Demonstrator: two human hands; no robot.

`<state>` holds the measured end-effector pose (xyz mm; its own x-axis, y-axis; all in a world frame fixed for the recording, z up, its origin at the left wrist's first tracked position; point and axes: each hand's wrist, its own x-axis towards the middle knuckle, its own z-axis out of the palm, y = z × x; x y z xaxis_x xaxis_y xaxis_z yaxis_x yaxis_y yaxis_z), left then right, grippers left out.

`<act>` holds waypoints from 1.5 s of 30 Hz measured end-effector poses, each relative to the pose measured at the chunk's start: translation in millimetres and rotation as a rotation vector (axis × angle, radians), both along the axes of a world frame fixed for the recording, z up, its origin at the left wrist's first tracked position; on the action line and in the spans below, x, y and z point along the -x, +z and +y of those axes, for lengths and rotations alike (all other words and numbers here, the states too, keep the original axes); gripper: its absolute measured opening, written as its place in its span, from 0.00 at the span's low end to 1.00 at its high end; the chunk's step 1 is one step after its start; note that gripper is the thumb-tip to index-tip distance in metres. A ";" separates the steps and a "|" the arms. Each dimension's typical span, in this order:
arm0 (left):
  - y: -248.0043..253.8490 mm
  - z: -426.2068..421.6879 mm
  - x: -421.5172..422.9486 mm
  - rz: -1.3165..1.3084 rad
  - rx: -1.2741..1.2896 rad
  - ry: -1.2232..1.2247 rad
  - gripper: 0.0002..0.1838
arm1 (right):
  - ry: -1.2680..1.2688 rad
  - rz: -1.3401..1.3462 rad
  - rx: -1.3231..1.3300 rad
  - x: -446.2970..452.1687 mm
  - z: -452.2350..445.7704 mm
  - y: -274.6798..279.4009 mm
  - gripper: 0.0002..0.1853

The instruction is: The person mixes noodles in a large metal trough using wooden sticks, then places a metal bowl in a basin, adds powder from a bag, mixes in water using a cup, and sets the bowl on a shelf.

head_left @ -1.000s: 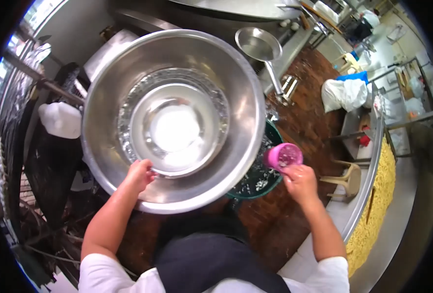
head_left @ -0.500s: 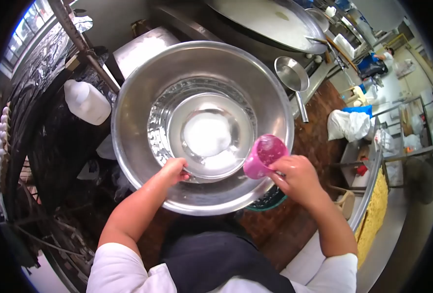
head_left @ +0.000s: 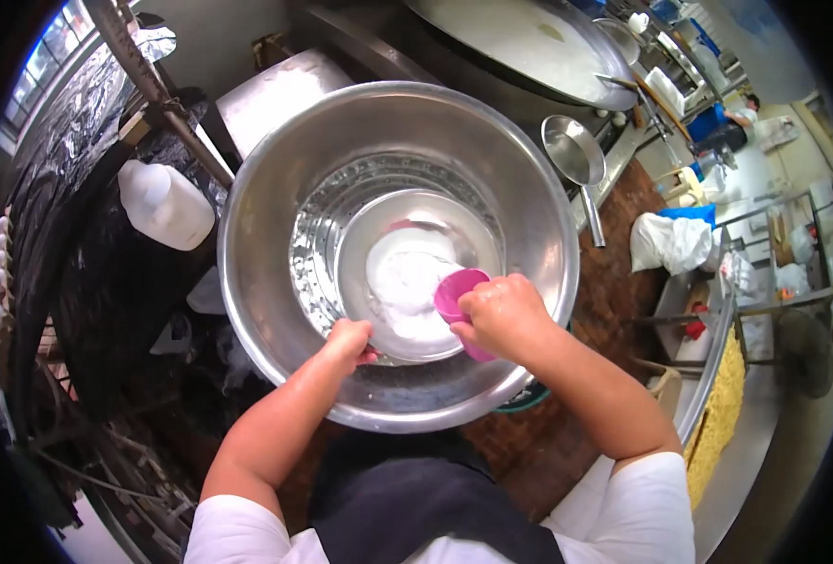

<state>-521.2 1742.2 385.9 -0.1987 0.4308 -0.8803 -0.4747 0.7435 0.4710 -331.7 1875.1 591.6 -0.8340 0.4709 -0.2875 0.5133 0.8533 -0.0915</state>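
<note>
A large metal basin (head_left: pixel 253 211) with clear liquid in its bottom takes up the middle of the view. Inside it sits a smaller metal bowl (head_left: pixel 485 242) with white contents (head_left: pixel 400 268); whether these are foam, powder or liquid I cannot tell. My left hand (head_left: pixel 350 344) is closed on the bowl's near-left rim. In my right hand (head_left: pixel 510 316) is a pink plastic cup (head_left: pixel 453 291), tipped over the right side of the bowl with its mouth toward the white contents. My fingers hide part of the cup.
Left of the basin lies a white plastic jug (head_left: pixel 167 207). A metal dipper (head_left: pixel 574 152) is at the right, below a wide pan (head_left: pixel 520 42) of whitish liquid. Yellow food (head_left: pixel 720 404) fills a tray at far right. Another person (head_left: pixel 746 111) is in the background.
My right hand has brought the pink cup left, from the basin's right rim to over the bowl, and tipped it. The white contents look more spread and uneven. My left hand stays at the bowl's rim.
</note>
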 end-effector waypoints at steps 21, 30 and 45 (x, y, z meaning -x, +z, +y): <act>7.0 -1.1 -3.1 -0.008 0.019 0.010 0.13 | -0.070 -0.319 0.128 6.6 19.8 6.4 0.18; 9.5 0.0 -3.3 -0.010 0.030 0.001 0.11 | -0.134 -0.307 0.238 20.7 26.1 5.9 0.22; 4.6 -1.7 4.2 0.009 0.032 0.010 0.07 | -0.731 -0.034 0.732 -230.9 23.8 25.6 0.26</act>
<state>-525.4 1740.5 390.5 -0.2112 0.4004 -0.8917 -0.4779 0.7535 0.4515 -100.8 1898.8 617.2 -0.4010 0.5594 -0.7254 0.8958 0.0740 -0.4382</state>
